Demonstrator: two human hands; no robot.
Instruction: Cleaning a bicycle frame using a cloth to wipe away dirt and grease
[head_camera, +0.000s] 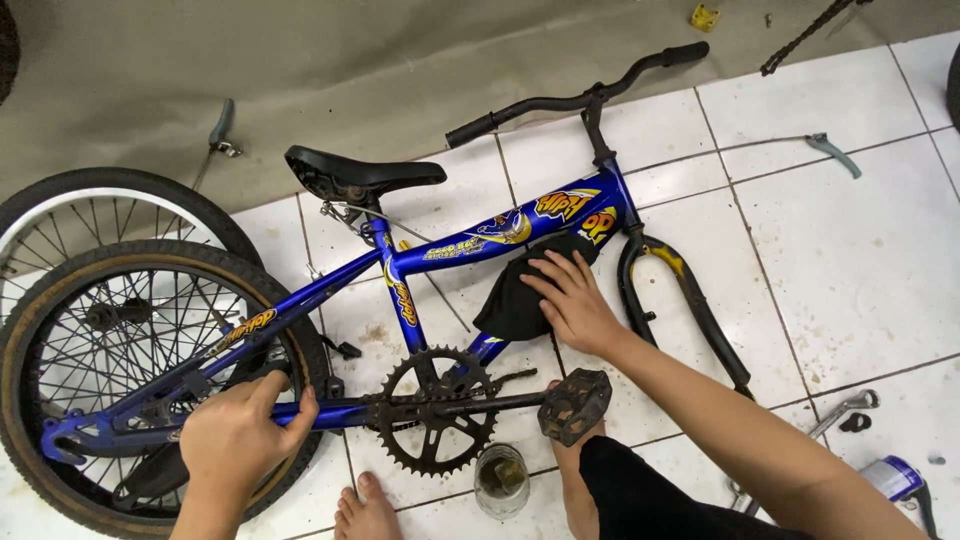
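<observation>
1. A small blue bicycle (420, 255) lies on its side on the white tile floor (860, 250), front wheel off, its bare fork (690, 300) pointing right.
2. The right hand (572, 300) presses a black cloth (515, 295) flat against the down tube, fingers spread open on top of it; this looks like the frame-wiping step.
3. The left hand (240, 435) curls closed around the lower rear stay, near the rear wheel (150, 370), steadying the bike.
4. The chainring (432, 410) and pedal (573, 405) sit between the hands; a small jar (500, 480) stands near the bare feet.
5. The next stroke calls for sliding the cloth along the tube while the left grip keeps the frame from shifting.
</observation>
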